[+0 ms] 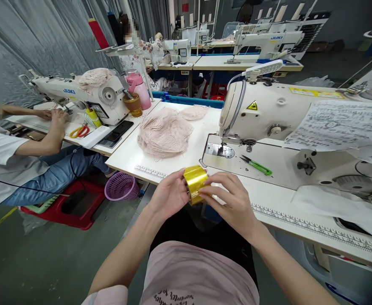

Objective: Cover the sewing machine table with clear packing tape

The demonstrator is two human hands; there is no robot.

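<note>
A roll of shiny yellow tape (196, 181) is held above the table's front edge, close to my lap. My left hand (170, 192) grips it from the left, its fingers reaching into the core. With thumb and fingertips, my right hand (232, 199) pinches at the right side of the roll's surface; whether a tape end is between the fingertips is too small to tell. Beyond the roll lies a heap of pale pink lace fabric (165, 132). To the right are green thread snips (257, 165) on the bed of a white sewing machine (262, 110).
Handwritten sheets (341, 125) hang on the machine. White cloth (338, 205) covers part of a dark phone-like object at right. At left, a co-worker (17, 156) sews at another machine (77, 95). A purple basket (121, 186) and red stool (77, 207) stand on the floor.
</note>
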